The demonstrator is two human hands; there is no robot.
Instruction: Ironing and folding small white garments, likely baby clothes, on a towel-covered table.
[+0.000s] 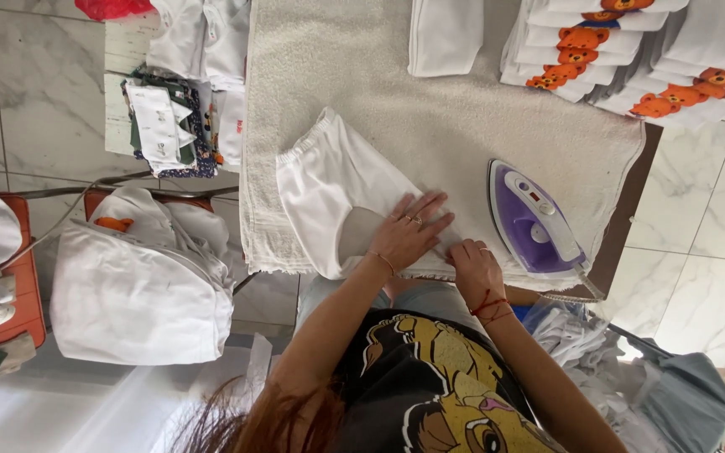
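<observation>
From the head camera, looking straight down: a small white garment [337, 189] lies spread on the beige towel [430, 117] that covers the ironing surface, its elastic edge turned toward the left. The left hand [409, 235] is flat on it, fingers spread wide and palm down, pressing the cloth near its lower edge, gripping nothing. Just beside it, the right hand [476, 267] sits at the near edge of the towel, fingers curled down onto the fabric; whether it pinches the cloth I cannot tell. The purple and white iron [539, 222] rests on the towel right next to that hand, not touched by either one. Up at the top right, stacks of folded white clothes with orange bear prints [597, 46] sit in rows, and another folded white piece [445, 33] lies at the top of the towel. Off to the left, a heap of white clothes [132, 285] is piled beside an orange seat [23, 277], with more folded pieces [165, 126] above it on the marble floor.
</observation>
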